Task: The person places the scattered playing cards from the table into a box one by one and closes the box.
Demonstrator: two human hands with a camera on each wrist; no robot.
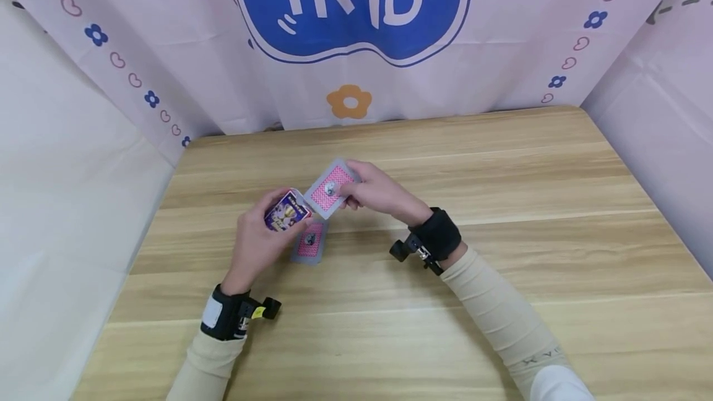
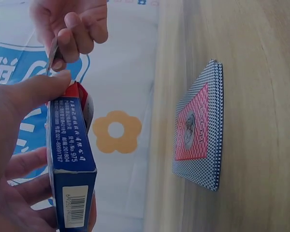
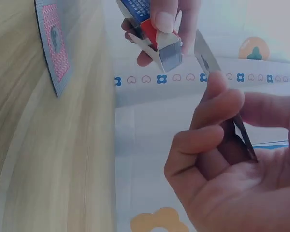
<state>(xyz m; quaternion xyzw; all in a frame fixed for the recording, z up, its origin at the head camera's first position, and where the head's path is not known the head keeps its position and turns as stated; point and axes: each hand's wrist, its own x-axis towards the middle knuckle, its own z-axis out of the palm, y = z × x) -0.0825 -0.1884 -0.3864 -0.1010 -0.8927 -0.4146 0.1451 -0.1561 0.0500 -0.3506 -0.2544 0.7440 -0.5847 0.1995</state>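
Note:
My left hand [image 1: 253,241] grips a blue card box [image 1: 286,211] with fingers and thumb round its sides. Its top flaps [image 3: 170,54] stand open toward my right hand, and a barcode label [image 2: 75,206] marks the far end. Between thumb and fingers, my right hand [image 1: 380,192] pinches a playing card [image 1: 323,198] with a pink and grey back, very thin when seen edge-on. This card is close by the box's open end. Below both hands, a small stack of playing cards [image 1: 308,247] lies back up on the table, partly covered by the left thumb in the head view.
The wooden table [image 1: 501,302] reaches back to a white curtain [image 1: 434,91] printed with a blue emblem and flowers. White cloth [image 1: 72,159] hangs along the left side. Both wrists carry black straps [image 1: 437,232] with small cameras.

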